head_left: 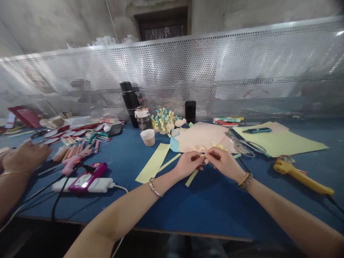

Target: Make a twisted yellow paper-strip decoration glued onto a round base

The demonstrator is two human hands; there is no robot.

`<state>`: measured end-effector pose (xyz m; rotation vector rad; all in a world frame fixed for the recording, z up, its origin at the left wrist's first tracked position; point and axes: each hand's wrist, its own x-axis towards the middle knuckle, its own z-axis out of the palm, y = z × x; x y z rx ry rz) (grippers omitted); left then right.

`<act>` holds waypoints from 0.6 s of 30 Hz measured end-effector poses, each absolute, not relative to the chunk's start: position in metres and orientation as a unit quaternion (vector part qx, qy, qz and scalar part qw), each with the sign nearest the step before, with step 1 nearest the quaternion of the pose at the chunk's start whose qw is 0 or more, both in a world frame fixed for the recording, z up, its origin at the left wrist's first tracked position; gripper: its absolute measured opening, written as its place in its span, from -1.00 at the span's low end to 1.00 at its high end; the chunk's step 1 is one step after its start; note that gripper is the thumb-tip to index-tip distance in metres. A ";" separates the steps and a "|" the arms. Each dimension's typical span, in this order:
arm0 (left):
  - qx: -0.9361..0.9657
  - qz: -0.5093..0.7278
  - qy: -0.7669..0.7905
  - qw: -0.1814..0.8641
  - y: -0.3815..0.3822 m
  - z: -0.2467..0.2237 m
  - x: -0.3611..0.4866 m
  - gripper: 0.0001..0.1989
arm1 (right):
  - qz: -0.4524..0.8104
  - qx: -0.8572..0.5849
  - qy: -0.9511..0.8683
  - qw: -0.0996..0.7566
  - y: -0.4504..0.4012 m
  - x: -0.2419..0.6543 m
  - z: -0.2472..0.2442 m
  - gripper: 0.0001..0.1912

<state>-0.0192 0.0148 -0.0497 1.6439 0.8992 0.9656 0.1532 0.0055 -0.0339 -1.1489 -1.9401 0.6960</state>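
My left hand (189,164) and my right hand (222,163) meet above the blue table, thumbs and fingertips pinched together. Between them shows a small pale paper piece (206,161), partly hidden by the fingers, its exact shape unclear. Under my left hand a narrow yellow paper strip (191,178) sticks out; whether the fingers touch it I cannot tell. Just behind the hands are curled pink paper strips (199,147) on pink sheets (202,134). To the left lie a wide yellow paper strip (153,163) and a thinner one (169,162).
Scissors (243,143), a box cutter (257,130), a yellow hot glue gun (302,175) and yellow sheets (292,141) lie right. Behind stand a paper cup (147,137), bottle (129,102) and phone (190,111). Left are a power strip (100,185), pink glue gun (75,162) and another person's hand (25,157).
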 end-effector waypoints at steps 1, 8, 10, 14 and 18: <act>0.677 0.399 0.372 0.495 0.015 -0.050 -0.019 -0.67 | 0.270 -0.451 -0.761 0.379 0.006 0.153 -0.034 -0.80; 0.671 0.399 0.381 0.495 0.013 -0.046 -0.020 -0.66 | 0.253 -0.461 -0.771 0.359 0.005 0.153 -0.034 -0.83; 0.674 0.398 0.381 0.493 0.013 -0.045 -0.020 -0.66 | 0.247 -0.465 -0.772 0.356 0.004 0.153 -0.034 -0.83; 0.680 0.398 0.383 0.482 0.011 -0.044 -0.021 -0.66 | 0.235 -0.474 -0.773 0.351 0.003 0.153 -0.032 -0.81; 0.688 0.398 0.386 0.468 0.009 -0.041 -0.022 -0.68 | 0.226 -0.481 -0.772 0.349 0.001 0.153 -0.030 -0.80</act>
